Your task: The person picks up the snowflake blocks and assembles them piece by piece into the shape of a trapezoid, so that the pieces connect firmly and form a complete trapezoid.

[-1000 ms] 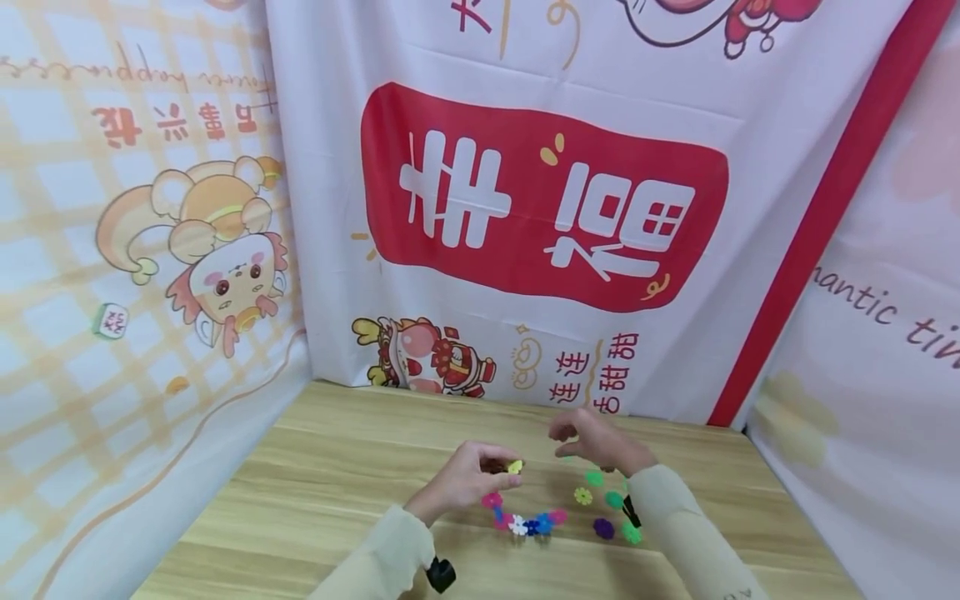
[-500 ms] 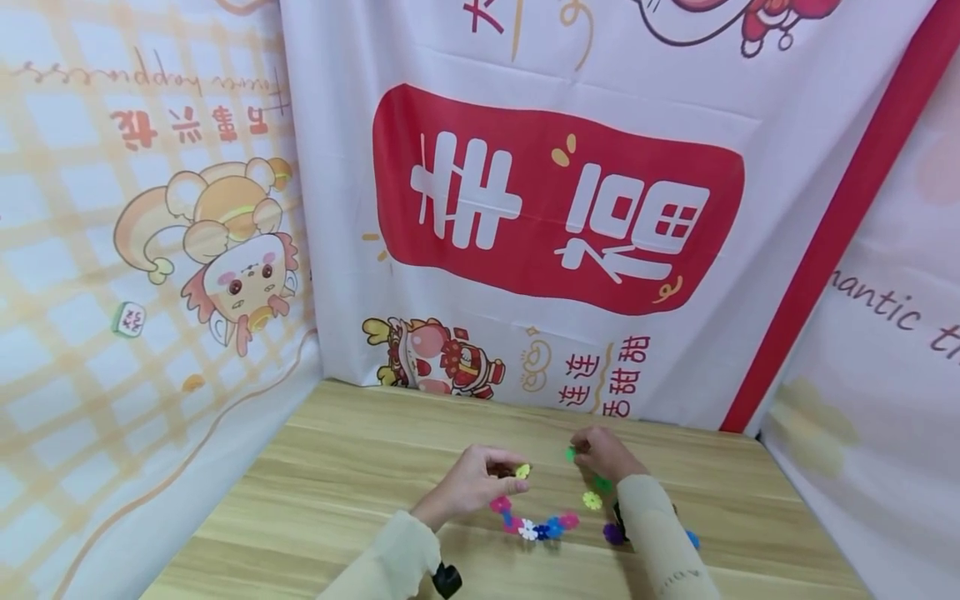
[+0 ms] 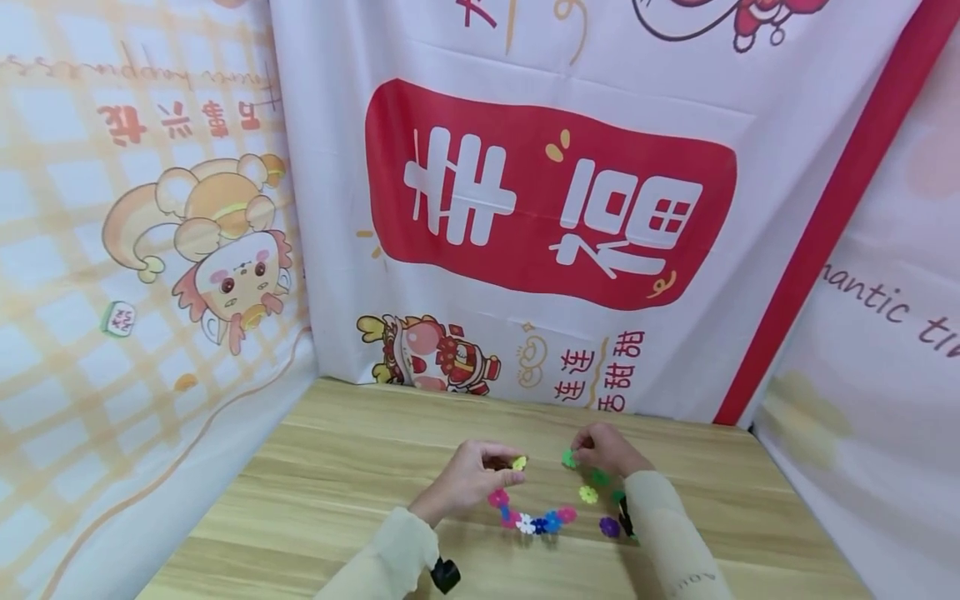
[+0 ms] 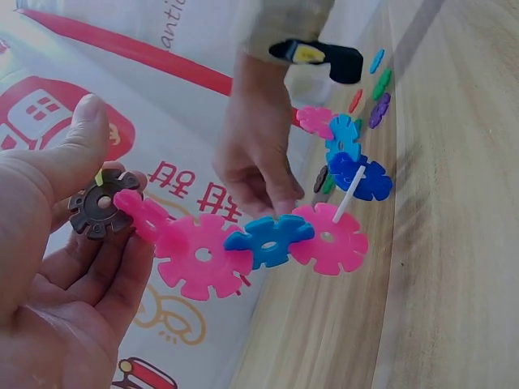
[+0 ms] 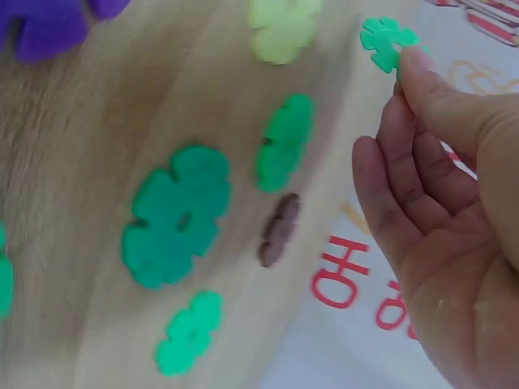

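My left hand (image 3: 467, 479) holds one end of a chain of slotted plastic snowflake discs, its thumb and fingers around a dark brown disc (image 4: 99, 204) and a yellow disc (image 3: 520, 463). From there the chain runs through pink discs (image 4: 205, 257), a light blue disc (image 4: 270, 241), a white disc seen edge-on (image 4: 349, 193) and a dark blue disc (image 4: 371, 180). To the right, my right hand (image 3: 606, 450) pinches a single green disc (image 5: 385, 42) between thumb and fingertip. That disc stands apart from the chain, level with the yellow end.
Loose discs lie on the wooden table (image 3: 337, 467) under and beside my right hand: a yellow-green disc (image 3: 588, 495), a purple disc (image 3: 610, 527), several green ones (image 5: 178, 217) and a brown one (image 5: 280, 230). Printed cloth (image 3: 525, 350) hangs behind the table and at both sides.
My right hand, reaching with parted fingers at the far side a second ago, has come down and now pinches a green disc. The left hand keeps its hold on the chain, nearly still.
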Tool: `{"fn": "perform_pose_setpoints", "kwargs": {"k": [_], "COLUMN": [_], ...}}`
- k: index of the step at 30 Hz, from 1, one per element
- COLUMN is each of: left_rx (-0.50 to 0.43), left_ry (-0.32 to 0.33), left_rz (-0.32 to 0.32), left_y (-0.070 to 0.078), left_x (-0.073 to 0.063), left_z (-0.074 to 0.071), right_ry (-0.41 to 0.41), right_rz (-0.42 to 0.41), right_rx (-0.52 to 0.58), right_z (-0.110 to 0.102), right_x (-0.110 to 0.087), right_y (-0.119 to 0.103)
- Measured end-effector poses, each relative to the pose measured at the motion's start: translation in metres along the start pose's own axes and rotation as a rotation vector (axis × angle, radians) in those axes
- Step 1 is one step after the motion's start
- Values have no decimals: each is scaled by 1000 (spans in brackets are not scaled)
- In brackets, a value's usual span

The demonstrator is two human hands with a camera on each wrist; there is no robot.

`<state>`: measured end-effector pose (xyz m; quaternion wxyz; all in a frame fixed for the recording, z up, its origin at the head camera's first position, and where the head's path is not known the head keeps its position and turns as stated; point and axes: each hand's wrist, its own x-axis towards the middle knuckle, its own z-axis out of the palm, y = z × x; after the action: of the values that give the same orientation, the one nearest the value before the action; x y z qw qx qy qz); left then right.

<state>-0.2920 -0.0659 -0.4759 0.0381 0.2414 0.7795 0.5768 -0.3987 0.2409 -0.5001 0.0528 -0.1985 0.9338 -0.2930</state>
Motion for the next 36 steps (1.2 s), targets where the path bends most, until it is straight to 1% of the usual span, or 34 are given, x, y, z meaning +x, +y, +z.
{"fn": "perform_pose_setpoints", "kwargs": {"k": [3,8,11,15,18,21,23,26,32,36], "left_rx": [-5,-4,2,9,16,27,33,37,29,31], "left_ry": [11,17,18,19,16,7,1,2,7,9], "left_rz": [6,9,15,29,41,55,61,70,81,86], "left_y": [0,-2,-4,-5,-5,-4,-4,-4,-2,-2], "left_x": [1,3,4,5,6,8,9,10,8,9], "left_z": [0,1,2,4,5,6,7,8,9,11], "right_ry": [0,14,29,66,106,135,143,151,150,159], "right_rz": [-31,-105,-162,-226,-280,-338,-366,-386,-377,-397], "right_rx": [-3,44,67,99,117,128,133,132,137,124], "right_z": [-9,-18,-22,-27,-27,-25,-23,-19,-16,-15], "right_x": [-6,-19,-29,-44,-54,-62,-67,-70,-70,-69], "right_y": [-10,-28,-45,-74,-93,-106,-111,-117,-121,-122]}}
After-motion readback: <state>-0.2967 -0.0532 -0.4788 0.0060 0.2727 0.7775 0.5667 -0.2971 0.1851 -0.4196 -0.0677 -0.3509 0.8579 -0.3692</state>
